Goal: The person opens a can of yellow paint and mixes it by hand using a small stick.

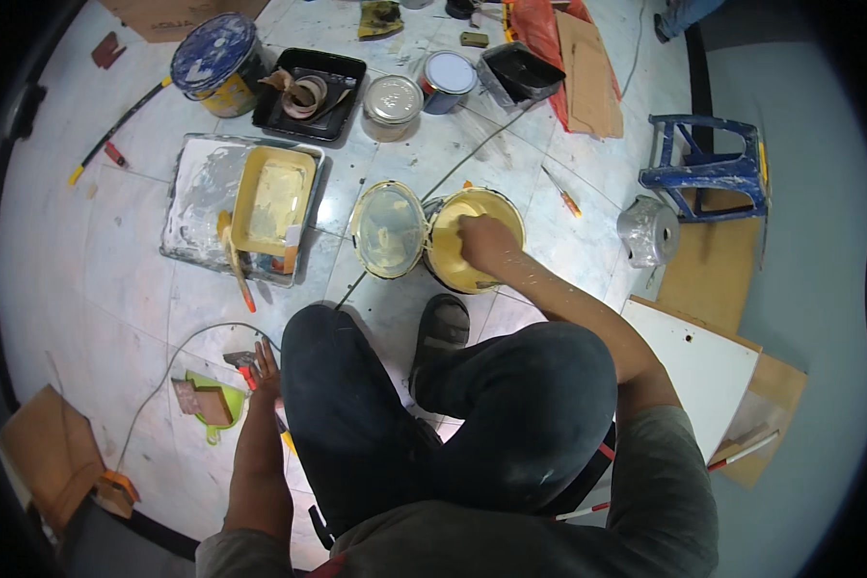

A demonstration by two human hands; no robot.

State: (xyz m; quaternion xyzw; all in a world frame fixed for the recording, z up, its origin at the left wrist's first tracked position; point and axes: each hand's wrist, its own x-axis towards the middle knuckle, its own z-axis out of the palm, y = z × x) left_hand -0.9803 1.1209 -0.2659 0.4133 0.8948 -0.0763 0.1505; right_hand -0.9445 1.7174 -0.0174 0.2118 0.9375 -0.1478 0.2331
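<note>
The right hand (484, 241) dips into the open yellow paint bucket (448, 262) on the floor; its grip looks curled, on what I cannot tell; the wet lid (387, 229) lies just beside; a bump could slop paint; the left hand (265, 366) rests spread by the knee.

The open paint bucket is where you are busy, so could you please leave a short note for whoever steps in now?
Right hand: inside the open bucket of yellow paint; whether it holds anything cannot be told.
Left hand: resting low beside the left knee, near a red-handled tool.
Bucket lid: off, lying left of the bucket.
Yellow tray: already holds paint, brush lying beside it.
Two small cans beyond are lidded.
</note>
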